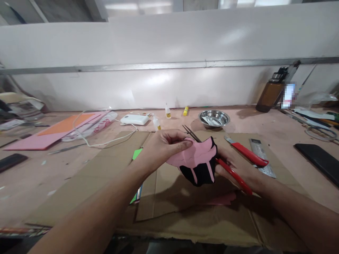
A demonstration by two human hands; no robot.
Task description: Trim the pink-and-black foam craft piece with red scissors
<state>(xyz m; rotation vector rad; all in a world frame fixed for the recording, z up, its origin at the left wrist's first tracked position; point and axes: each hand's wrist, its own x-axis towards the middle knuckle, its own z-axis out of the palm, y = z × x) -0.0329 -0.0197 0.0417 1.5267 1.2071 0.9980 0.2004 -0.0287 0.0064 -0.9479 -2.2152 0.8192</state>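
My left hand pinches a pink-and-black cutout, thumb on top, near its upper left edge. The cutout looks like thin sheet foam or felt, with pink shapes and strips over black. At its right edge, my right hand is closed around red-handled scissors. Their two dark blades show beyond the top of the cutout, slightly apart; the middle of the scissors is hidden behind it. Below, a pink scrap with a wavy edge lies on the cardboard.
Right of my hands lie a red utility knife, a metal grater and a black phone. Behind are a steel bowl, a yellow glue stick and small bottles. A white cable crosses the left side.
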